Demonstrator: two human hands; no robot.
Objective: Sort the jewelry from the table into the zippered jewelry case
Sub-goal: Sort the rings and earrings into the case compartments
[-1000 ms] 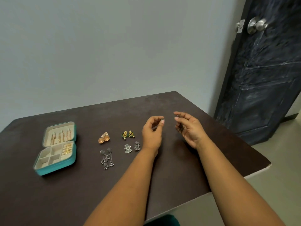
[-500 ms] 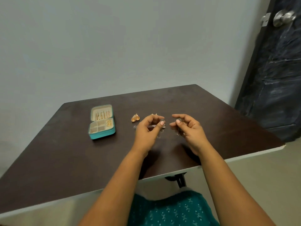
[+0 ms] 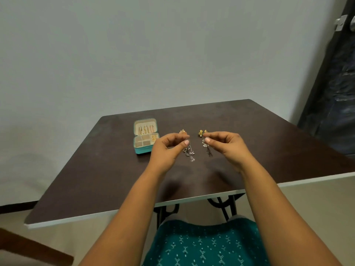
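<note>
Your left hand (image 3: 169, 148) and right hand (image 3: 228, 146) are each pinching 1 silver earring (image 3: 187, 150), now wider apart at mid-frame.

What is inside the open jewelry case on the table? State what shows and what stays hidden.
The jewelry case lies open. Its lid holds a row of gold pieces; one far-right tray compartment holds gold items. The other compartments look empty. The left hand covers the tray's near-right corner.

Dark table (image 3: 99, 175) bears open teal case (image 3: 145, 138) and gold earrings (image 3: 201, 132)
</note>
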